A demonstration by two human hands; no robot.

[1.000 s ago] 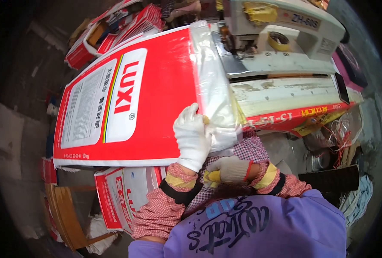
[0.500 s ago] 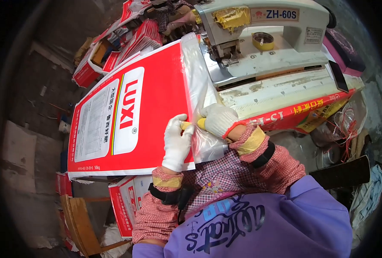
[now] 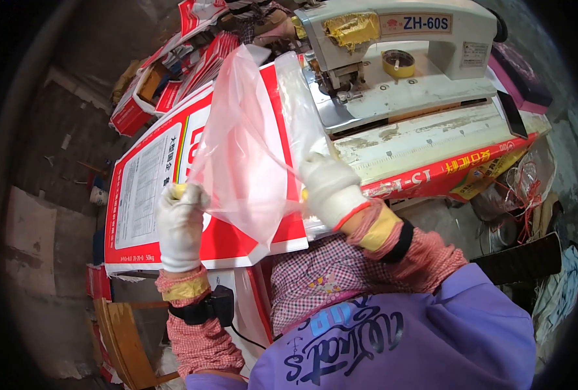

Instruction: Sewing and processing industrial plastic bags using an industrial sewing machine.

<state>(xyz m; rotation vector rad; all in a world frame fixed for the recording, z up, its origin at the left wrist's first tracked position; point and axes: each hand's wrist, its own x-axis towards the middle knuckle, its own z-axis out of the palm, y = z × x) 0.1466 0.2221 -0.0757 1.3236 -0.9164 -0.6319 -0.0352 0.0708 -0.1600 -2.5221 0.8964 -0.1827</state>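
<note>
Dim grey floor (image 3: 48,149) spreads well to the left of the sewing machine (image 3: 425,55), darkening toward the rim until little can be made out. Just left of that machine lies the red-and-white sack (image 3: 133,201), flat, its printed face partly hidden from you by a sheet of thin, see-through film (image 3: 243,123) that stands up over it. Your left hand (image 3: 183,224), well left of the machine, pinches the film's near edge between gloved fingers. Your right hand (image 3: 331,188), near the machine's front left corner, has its fingers curled on the film's other side; the back of the glove hides most of their tips. A clear plastic strip (image 3: 295,104) runs between sack and machine, and where it meets the film is hard to tell. Behind the sack, left of the machine, a heap of folded sacks (image 3: 214,55) is cut off by the top edge.
</note>
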